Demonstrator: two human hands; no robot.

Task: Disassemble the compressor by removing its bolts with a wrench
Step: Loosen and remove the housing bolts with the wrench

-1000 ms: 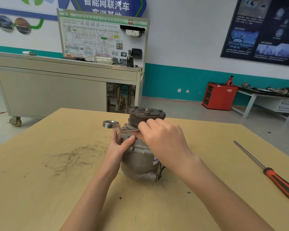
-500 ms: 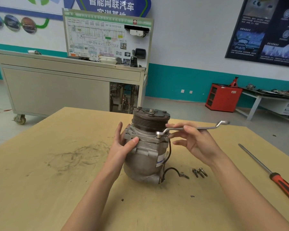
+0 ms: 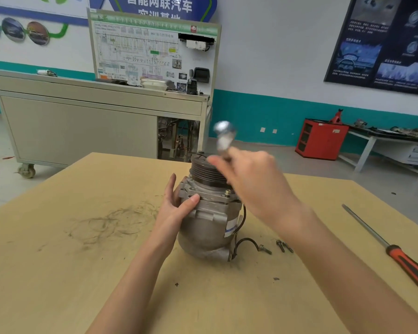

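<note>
Compressor [image 3: 208, 220]: upright near the middle of the desk [image 3: 82, 273], pulley end up, black lead trailing at its right
Left hand [image 3: 176, 210]: grips the housing's left flank, thumb across the front, fingers behind
Right hand [image 3: 256, 186]: blurred, over the pulley, fingers closed on the wrench [image 3: 223, 136], its ring end raised
Loose bolts [image 3: 281, 246]: a few, on the desk just right of the compressor
Screwdriver [image 3: 396, 254]: orange-and-black handle, far right of the desk, well apart
</note>
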